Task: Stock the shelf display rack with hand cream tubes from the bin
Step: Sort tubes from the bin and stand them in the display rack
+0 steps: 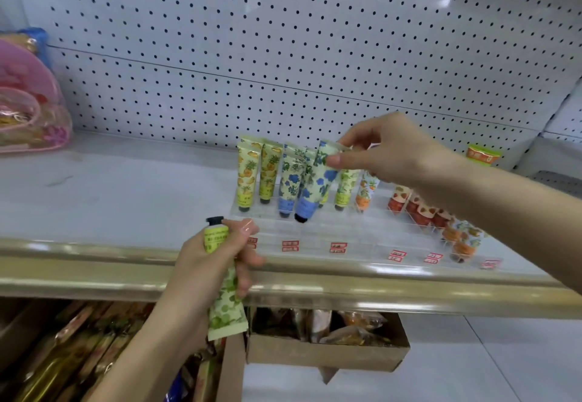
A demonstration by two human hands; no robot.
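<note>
Open shelf [126,200] stretch between pink bag [28,102] and rack [315,234]: free passage. Rack front rows vacant, reachable over gold edge rail [94,263]. Back rows blocked by upright tubes [248,178]; red tubes [398,201] crowd right side. Pegboard [283,55] closes rear.

No text legible. Red price labels [338,247] on rack [362,231] front: print too blurred. Green tube [216,238] band: small lettering, unreadable. Jar [483,155] label, far right: blurred too.
</note>
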